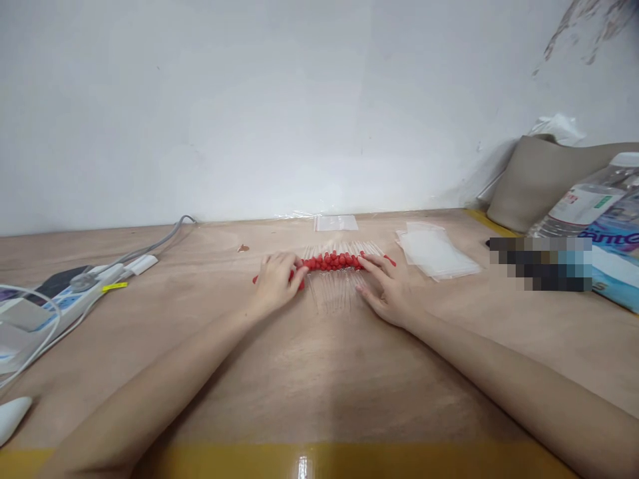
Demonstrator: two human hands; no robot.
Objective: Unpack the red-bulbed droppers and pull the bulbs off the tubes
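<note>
A crowded row of small red pieces (333, 261) lies across the middle of the table, with thin clear stems (330, 296) fanning out on its near and far sides. My left hand (275, 281) curls over the left end of the row, its thumb against the red pieces; some red shows under the palm and beyond the fingers. At the right end, my right hand (388, 287) rests with its fingertips touching the row and its thumb apart, over the near stems. One red piece pokes out past the right fingers. What lies under both palms is hidden.
Clear plastic bags (436, 251) lie right of the row, and a small flat bag (336, 223) sits by the wall. Leftward are a power strip (64, 299) and cables. A water bottle (579, 199), a tissue pack (616, 273) and a blurred-out dark object stand at right.
</note>
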